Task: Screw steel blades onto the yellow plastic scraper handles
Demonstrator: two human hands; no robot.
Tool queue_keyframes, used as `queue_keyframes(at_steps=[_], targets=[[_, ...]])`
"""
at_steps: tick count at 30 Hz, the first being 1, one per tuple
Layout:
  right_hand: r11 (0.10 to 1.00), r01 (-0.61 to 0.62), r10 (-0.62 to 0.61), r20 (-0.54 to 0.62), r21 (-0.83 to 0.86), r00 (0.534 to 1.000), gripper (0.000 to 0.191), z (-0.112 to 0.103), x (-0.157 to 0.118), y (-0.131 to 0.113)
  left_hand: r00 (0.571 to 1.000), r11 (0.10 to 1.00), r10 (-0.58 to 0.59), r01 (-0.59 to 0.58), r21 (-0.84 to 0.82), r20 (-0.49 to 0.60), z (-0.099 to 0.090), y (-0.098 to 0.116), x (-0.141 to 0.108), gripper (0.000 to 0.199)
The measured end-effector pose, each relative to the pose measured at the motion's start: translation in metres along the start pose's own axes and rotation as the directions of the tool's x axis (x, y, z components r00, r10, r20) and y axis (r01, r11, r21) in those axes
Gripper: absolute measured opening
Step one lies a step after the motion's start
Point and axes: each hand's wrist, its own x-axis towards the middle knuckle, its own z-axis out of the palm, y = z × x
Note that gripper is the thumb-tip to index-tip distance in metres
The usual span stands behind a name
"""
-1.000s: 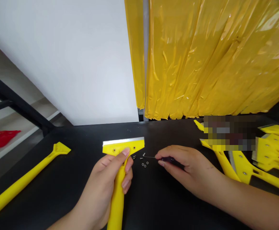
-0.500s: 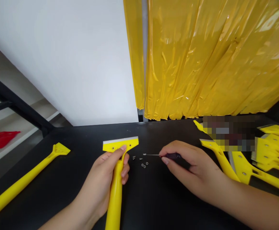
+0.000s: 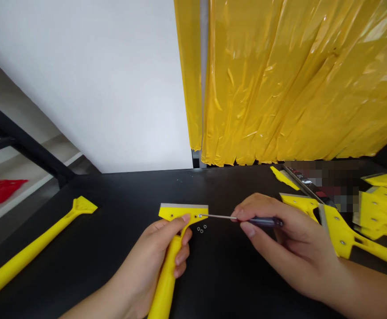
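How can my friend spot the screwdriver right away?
Find the black table in front of the yellow plastic sheeting, then the right hand over it. That hand holds the screwdriver, which points left at the yellow scraper in the left hand. Unlike the chunky yellow scraper, it has a dark handle and a thin metal shaft.

Held scraper (image 3: pixel 170 268) cut off at bottom; dark strip (image 3: pixel 299 178) partly pixelated.

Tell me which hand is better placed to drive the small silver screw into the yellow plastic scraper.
Probably the right hand: it holds the slim, dark-handled metal screwdriver, the small silver screw at its tip, close to a hole in the yellow plastic scraper. The left hand grips that scraper.
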Motion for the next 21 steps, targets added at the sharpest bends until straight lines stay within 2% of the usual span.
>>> queue_keyframes(at_steps=[21], targets=[[1.000, -0.017, 0.017, 0.011, 0.013, 1.000, 0.036, 0.0004, -0.0013, -0.0004, 0.996, 0.999, -0.045, 0.047, -0.022, 0.072, 0.0015, -0.0013, -0.0024, 0.041]])
